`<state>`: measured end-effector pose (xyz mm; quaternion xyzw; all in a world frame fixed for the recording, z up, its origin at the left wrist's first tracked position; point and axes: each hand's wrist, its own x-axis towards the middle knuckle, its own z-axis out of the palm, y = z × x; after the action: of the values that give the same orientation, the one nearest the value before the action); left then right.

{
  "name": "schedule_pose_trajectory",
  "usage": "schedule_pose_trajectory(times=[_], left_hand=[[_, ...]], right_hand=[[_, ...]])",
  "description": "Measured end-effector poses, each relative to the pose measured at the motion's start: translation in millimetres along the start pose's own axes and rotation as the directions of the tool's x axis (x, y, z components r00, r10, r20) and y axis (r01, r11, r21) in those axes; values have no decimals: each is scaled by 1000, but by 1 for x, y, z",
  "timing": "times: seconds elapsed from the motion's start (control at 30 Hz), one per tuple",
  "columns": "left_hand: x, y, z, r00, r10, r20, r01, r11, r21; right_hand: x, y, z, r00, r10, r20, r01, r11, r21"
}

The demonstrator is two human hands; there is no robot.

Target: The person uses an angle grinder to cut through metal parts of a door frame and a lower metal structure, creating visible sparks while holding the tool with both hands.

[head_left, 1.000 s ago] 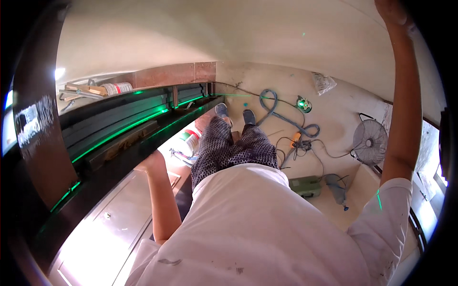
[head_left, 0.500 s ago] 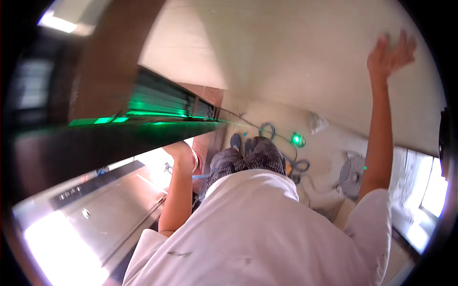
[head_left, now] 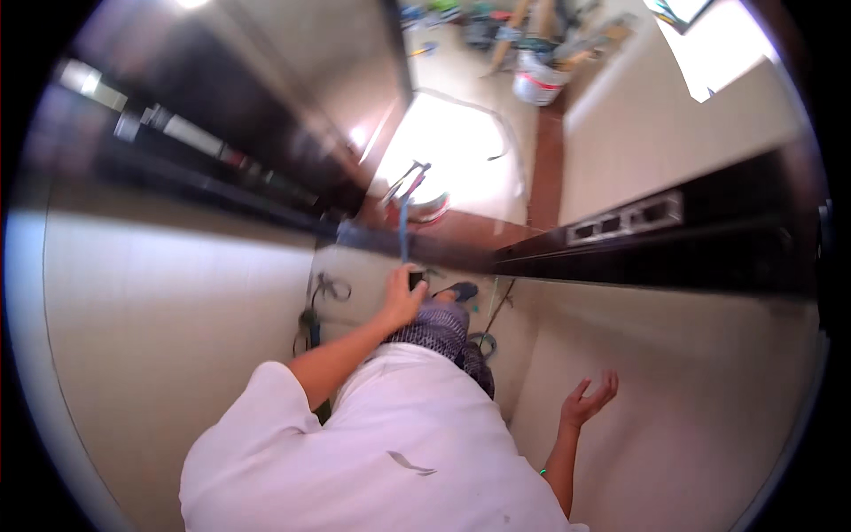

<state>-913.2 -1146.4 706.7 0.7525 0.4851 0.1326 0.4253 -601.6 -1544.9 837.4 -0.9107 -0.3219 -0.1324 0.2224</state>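
Observation:
Below the doorway my left hand (head_left: 403, 299) is closed around the black grip of a blue-handled hammer (head_left: 404, 229). Its shaft points away from me, and its blurred head lies against the bright floor beyond. My right hand (head_left: 589, 403) is empty, fingers apart, held out beside the pale right wall (head_left: 674, 381). A dark door frame (head_left: 709, 232) with a metal plate of rectangular cutouts spans the space ahead on the right.
Another dark frame (head_left: 186, 168) runs along the left, blurred. Past the reddish threshold (head_left: 483, 228) stands a white bucket (head_left: 539, 82) of tools and wood pieces. A looped cord (head_left: 332, 288) lies on the floor at left. A round red-rimmed item (head_left: 432, 211) sits near the threshold.
My view has swung round towards the doorway. My right hand has come down from high at the right to beside the wall. The green light on the floor has left view.

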Motion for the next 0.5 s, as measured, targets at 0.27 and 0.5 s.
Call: schedule_pose_trajectory(times=[0.27,0.5], left_hand=[[-94,-186,-375,464,151,-873,575,698,426],[-123,-122,-720,434,744,-509,708,68,703]], right_hand=[[-19,-30,58,722,-134,679,77,990,114],[22,-156,122,303,-202,931,45,979,197]])
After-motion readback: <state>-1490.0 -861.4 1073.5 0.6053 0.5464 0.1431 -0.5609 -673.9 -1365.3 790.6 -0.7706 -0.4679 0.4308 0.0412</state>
